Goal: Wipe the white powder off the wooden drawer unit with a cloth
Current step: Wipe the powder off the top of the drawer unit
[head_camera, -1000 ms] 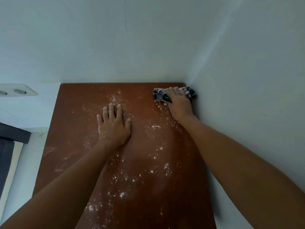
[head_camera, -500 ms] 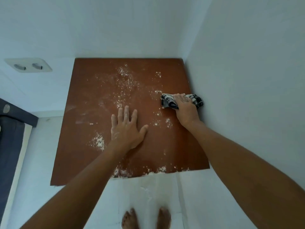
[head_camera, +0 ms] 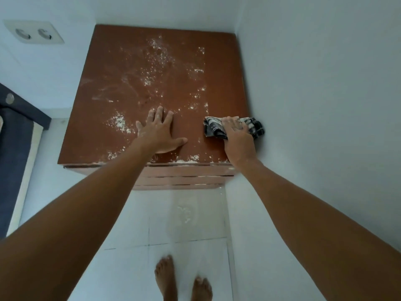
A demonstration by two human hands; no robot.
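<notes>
Now both bare arms reach out nearly straight over the reddish-brown wooden drawer unit (head_camera: pixel 173 83), which stands in the room's corner against the white walls. Palm down, the left hand (head_camera: pixel 159 132) lies flat on the unit's top, fingers spread wide and pointing toward the back wall, thumb out toward the other hand; it holds nothing. At the unit's right edge, near its front, the right hand (head_camera: pixel 237 134) presses down on a crumpled black-and-white patterned cloth (head_camera: pixel 214 127), fingers curled over it. That bunched cloth lies with its long axis running across the unit, left to right, its right end touching the side wall. Loose white powder (head_camera: pixel 152 61) speckles the unit's top, thickest toward the back middle and beside the left hand, with a thin line along the front edge.
</notes>
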